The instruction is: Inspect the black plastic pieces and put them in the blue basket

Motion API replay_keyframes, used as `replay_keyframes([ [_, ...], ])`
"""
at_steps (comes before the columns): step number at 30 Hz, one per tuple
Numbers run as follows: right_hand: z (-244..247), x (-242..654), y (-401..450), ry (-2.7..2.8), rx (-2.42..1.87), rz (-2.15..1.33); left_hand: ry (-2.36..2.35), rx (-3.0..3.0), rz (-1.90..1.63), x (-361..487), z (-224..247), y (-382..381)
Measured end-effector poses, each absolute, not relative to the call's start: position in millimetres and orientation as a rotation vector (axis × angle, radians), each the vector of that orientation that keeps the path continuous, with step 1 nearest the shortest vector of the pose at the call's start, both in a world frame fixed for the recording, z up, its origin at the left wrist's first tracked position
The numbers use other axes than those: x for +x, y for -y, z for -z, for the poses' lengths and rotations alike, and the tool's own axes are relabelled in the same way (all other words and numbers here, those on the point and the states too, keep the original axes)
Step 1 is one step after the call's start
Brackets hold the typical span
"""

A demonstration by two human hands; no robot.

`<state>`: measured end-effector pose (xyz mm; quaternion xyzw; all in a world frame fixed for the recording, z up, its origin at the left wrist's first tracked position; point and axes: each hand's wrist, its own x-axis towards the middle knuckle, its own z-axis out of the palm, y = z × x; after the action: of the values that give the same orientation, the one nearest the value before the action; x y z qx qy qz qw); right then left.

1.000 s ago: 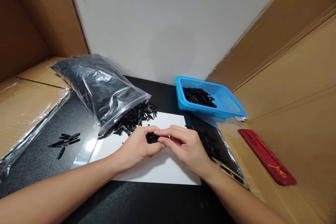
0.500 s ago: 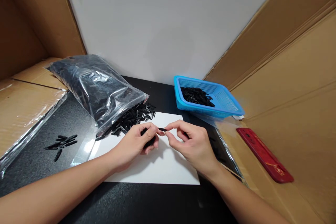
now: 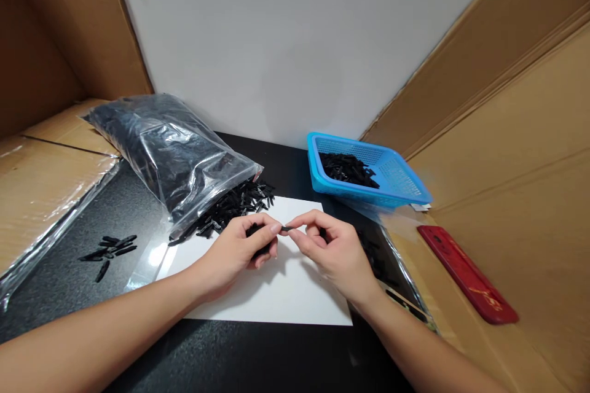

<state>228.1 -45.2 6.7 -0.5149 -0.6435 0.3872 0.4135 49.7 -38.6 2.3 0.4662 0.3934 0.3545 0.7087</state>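
Note:
A small, narrow black piece (image 3: 286, 229) is held level between my two hands, above a white sheet (image 3: 276, 301). My left hand (image 3: 235, 252) is closed around several more black pieces (image 3: 253, 231), and its thumb and index finger meet one end of the narrow piece. The thumb and index finger of my right hand (image 3: 338, 255) pinch the other end, its remaining fingers curled. Just behind my left hand, a pile of black pieces (image 3: 237, 204) lies at the mouth of a clear plastic bag (image 3: 170, 147) full of them. Their exact kind cannot be made out.
At the back right stands a blue basket (image 3: 399, 175) partly filled with black pieces. A small group of pieces (image 3: 109, 247) lies on the dark table at left. A red flat case (image 3: 465, 273) rests on cardboard at right. Cardboard walls (image 3: 516, 110) flank both sides.
The fingertips of both hands have closed in on the narrow black piece, so less of it shows. My right thumb has moved up against it. The view has shifted slightly.

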Motion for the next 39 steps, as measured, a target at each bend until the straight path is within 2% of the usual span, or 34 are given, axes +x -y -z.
replay_keyframes([
  [5,0,225,44,1.4,-1.238,-1.157,-0.873,1.002,-0.79,50,-4,39],
  [11,-6,224,41,0.925,-0.934,-1.74,-0.874,0.868,-0.775,50,-4,40],
  [13,-7,223,41,0.931,-0.924,-1.802,-0.875,0.865,-0.79,50,-4,40],
  [15,-5,222,42,1.092,-1.041,-1.707,-0.875,0.884,-0.803,51,-3,40],
  [20,-1,213,50,1.633,-1.336,-1.093,-0.919,0.915,-0.831,53,0,40],
  [22,-2,211,53,1.706,-1.348,-0.974,-0.935,0.924,-0.827,53,1,41],
  [39,8,229,35,1.183,-1.149,-1.301,-0.841,0.899,-0.756,49,-4,40],
])
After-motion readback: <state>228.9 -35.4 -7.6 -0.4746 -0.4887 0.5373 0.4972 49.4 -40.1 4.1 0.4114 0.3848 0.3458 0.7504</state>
